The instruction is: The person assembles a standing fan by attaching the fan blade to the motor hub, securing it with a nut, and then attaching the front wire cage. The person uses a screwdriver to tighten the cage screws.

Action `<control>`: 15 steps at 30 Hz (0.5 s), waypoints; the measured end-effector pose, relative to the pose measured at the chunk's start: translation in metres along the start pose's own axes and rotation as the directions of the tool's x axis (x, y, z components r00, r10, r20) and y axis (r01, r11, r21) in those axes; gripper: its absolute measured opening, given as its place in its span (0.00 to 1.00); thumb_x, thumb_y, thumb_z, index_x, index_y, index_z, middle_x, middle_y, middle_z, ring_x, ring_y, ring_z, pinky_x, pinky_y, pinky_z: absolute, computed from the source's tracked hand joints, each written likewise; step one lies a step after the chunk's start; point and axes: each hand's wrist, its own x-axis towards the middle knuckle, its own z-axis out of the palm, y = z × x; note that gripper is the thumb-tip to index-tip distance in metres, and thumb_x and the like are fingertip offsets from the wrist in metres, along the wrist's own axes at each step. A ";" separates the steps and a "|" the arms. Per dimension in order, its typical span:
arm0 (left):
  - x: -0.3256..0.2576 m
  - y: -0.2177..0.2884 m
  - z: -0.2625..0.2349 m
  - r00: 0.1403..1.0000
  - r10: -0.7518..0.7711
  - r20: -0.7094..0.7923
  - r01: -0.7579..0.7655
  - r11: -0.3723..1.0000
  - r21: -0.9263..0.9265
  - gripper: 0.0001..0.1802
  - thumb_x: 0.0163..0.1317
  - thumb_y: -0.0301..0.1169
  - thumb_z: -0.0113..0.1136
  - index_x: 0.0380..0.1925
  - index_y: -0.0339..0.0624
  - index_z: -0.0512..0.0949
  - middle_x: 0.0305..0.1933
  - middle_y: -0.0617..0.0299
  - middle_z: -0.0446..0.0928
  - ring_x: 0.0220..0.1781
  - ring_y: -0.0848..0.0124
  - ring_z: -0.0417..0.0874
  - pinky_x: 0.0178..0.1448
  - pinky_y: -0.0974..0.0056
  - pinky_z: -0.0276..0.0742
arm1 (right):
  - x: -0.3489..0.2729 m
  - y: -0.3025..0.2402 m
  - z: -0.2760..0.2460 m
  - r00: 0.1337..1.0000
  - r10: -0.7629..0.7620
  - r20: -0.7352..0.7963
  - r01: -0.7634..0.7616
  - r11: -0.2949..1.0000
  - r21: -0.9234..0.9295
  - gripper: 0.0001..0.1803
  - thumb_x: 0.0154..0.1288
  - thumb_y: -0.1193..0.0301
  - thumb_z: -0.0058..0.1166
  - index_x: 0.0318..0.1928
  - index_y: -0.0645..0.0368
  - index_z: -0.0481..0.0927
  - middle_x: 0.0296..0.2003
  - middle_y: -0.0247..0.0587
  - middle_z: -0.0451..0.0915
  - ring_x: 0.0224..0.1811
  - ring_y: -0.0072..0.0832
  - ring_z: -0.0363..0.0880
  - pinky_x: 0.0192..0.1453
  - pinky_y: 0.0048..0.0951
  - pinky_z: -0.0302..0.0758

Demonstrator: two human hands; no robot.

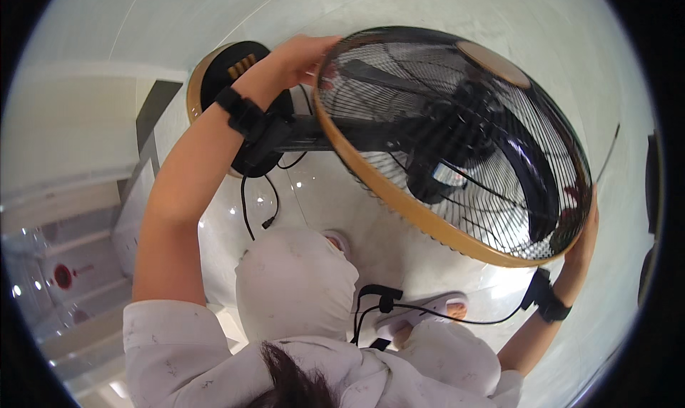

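Standing at the far left is a pale wall with a dark vertical strip [153,115] beside it, and lower down glassy shelving with a small red round mark [63,276] is showing, blurred by the lens. Moving right, the person's left forearm is rising from a white sleeve [168,336], wearing a black wrist strap [239,112], and the left hand [303,58] is curling over the upper left rim of the fan head [457,144], fingers closed on the wire grille there. Behind that wrist the fan's round base [214,79], black with a wood-coloured edge, is lying towards the floor, and a black cord [246,208] is hanging from it over the glossy white tiled floor [321,187]. The fan head is being held up in the air, tilted, between both hands: a black wire cage with a wood-coloured ring and dark blades inside. Below it the person's knees in pale trousers [296,279] and a foot in a light slipper [428,311] are showing. At the far right the right hand [581,240], with a black wrist strap [546,297] and cable, is gripping the lower right rim of the cage, fingers wrapped round it.
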 end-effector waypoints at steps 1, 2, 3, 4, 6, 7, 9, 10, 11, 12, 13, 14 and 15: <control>-0.001 0.000 -0.001 1.000 0.006 -0.019 -0.004 0.996 0.085 0.12 0.60 0.33 0.53 0.26 0.33 0.76 0.26 0.55 0.76 0.28 0.67 0.80 0.33 0.59 0.80 | 0.003 0.004 -0.004 0.998 -0.042 0.038 0.042 0.999 -0.003 0.25 0.67 0.51 0.40 0.47 0.61 0.74 0.39 0.38 0.78 0.21 0.18 0.67 0.25 0.19 0.66; -0.001 0.001 -0.001 0.999 0.018 -0.029 -0.013 0.986 0.168 0.12 0.59 0.32 0.54 0.25 0.32 0.76 0.26 0.54 0.77 0.27 0.66 0.80 0.32 0.59 0.81 | 0.006 0.010 -0.008 0.998 -0.058 0.030 0.059 0.998 -0.031 0.25 0.67 0.51 0.39 0.47 0.61 0.74 0.39 0.38 0.78 0.21 0.18 0.67 0.25 0.20 0.67; -0.001 0.001 -0.002 1.000 0.001 -0.015 0.001 0.991 0.135 0.12 0.58 0.30 0.53 0.23 0.31 0.76 0.25 0.52 0.77 0.26 0.65 0.80 0.31 0.59 0.80 | 0.009 0.013 -0.014 0.989 -0.113 0.090 0.120 0.990 -0.074 0.25 0.68 0.52 0.37 0.47 0.63 0.73 0.38 0.37 0.77 0.22 0.18 0.67 0.27 0.20 0.67; 0.001 0.001 -0.003 1.000 0.000 0.012 -0.001 0.995 0.102 0.11 0.58 0.28 0.51 0.22 0.30 0.76 0.24 0.50 0.76 0.24 0.64 0.80 0.29 0.58 0.80 | 0.012 0.019 -0.017 0.942 -0.312 0.127 0.333 0.916 -0.223 0.24 0.70 0.55 0.34 0.46 0.65 0.73 0.38 0.37 0.77 0.25 0.18 0.69 0.30 0.20 0.68; 0.005 0.002 -0.002 1.000 0.011 0.026 -0.013 0.995 0.100 0.11 0.56 0.24 0.49 0.20 0.28 0.75 0.22 0.47 0.76 0.21 0.62 0.80 0.27 0.58 0.80 | 0.020 0.021 -0.027 0.946 -0.252 0.204 0.299 0.921 -0.249 0.24 0.71 0.57 0.32 0.49 0.66 0.71 0.40 0.37 0.76 0.29 0.18 0.69 0.33 0.20 0.68; 0.008 0.001 0.001 1.000 0.017 0.017 -0.019 0.992 0.126 0.11 0.55 0.22 0.47 0.20 0.27 0.75 0.21 0.46 0.76 0.20 0.61 0.80 0.26 0.58 0.80 | 0.023 0.021 -0.032 0.948 -0.214 0.234 0.276 0.920 -0.277 0.22 0.70 0.60 0.34 0.52 0.65 0.69 0.43 0.38 0.75 0.34 0.20 0.70 0.37 0.21 0.70; 0.014 0.001 0.004 0.999 0.017 0.037 -0.024 0.980 0.198 0.10 0.54 0.21 0.47 0.20 0.26 0.74 0.21 0.47 0.75 0.19 0.61 0.79 0.25 0.58 0.78 | 0.029 0.018 -0.038 0.944 -0.165 0.284 0.284 0.846 -0.452 0.22 0.68 0.65 0.38 0.58 0.63 0.64 0.48 0.42 0.73 0.42 0.24 0.73 0.45 0.24 0.72; 0.016 0.001 0.005 0.998 0.012 0.063 -0.027 0.970 0.242 0.09 0.54 0.21 0.49 0.20 0.26 0.74 0.22 0.49 0.74 0.20 0.61 0.78 0.25 0.58 0.77 | 0.030 0.016 -0.039 0.927 -0.147 0.345 0.290 0.864 -0.411 0.22 0.68 0.64 0.38 0.58 0.63 0.64 0.48 0.42 0.73 0.42 0.24 0.73 0.44 0.24 0.72; 0.019 0.001 0.007 0.996 0.007 0.089 -0.032 0.956 0.290 0.08 0.54 0.21 0.51 0.21 0.26 0.74 0.22 0.51 0.73 0.21 0.62 0.77 0.25 0.58 0.76 | 0.031 0.016 -0.039 0.934 -0.130 0.334 0.268 0.872 -0.411 0.22 0.68 0.64 0.38 0.58 0.63 0.64 0.48 0.41 0.73 0.42 0.24 0.73 0.44 0.24 0.72; 0.022 0.001 0.006 0.993 0.020 0.117 -0.058 0.943 0.328 0.07 0.54 0.20 0.50 0.21 0.25 0.74 0.22 0.50 0.73 0.21 0.61 0.78 0.25 0.58 0.77 | 0.029 0.015 -0.037 0.947 -0.119 0.299 0.234 0.894 -0.383 0.22 0.68 0.64 0.38 0.58 0.63 0.64 0.48 0.41 0.73 0.42 0.24 0.73 0.44 0.24 0.72; 0.023 0.001 0.005 0.989 0.034 0.144 -0.085 0.927 0.365 0.07 0.53 0.19 0.49 0.21 0.25 0.73 0.22 0.49 0.73 0.21 0.60 0.79 0.25 0.57 0.78 | 0.026 0.015 -0.035 0.962 -0.103 0.251 0.186 0.923 -0.336 0.22 0.68 0.64 0.38 0.58 0.63 0.65 0.48 0.41 0.73 0.42 0.24 0.73 0.44 0.24 0.72; 0.025 0.001 0.003 0.981 0.055 0.186 -0.127 0.909 0.397 0.07 0.53 0.19 0.48 0.21 0.24 0.73 0.22 0.48 0.73 0.21 0.59 0.80 0.25 0.57 0.79 | 0.022 0.017 -0.031 0.975 -0.081 0.205 0.140 0.947 -0.290 0.23 0.68 0.63 0.38 0.58 0.64 0.65 0.48 0.41 0.73 0.42 0.24 0.73 0.44 0.24 0.72; 0.024 0.001 -0.001 0.962 0.109 0.249 -0.206 0.889 0.410 0.07 0.54 0.19 0.47 0.23 0.23 0.72 0.24 0.46 0.75 0.21 0.60 0.80 0.26 0.56 0.80 | 0.018 0.016 -0.027 0.984 -0.066 0.168 0.107 0.962 -0.249 0.23 0.68 0.63 0.37 0.58 0.64 0.65 0.48 0.41 0.73 0.42 0.24 0.73 0.44 0.24 0.72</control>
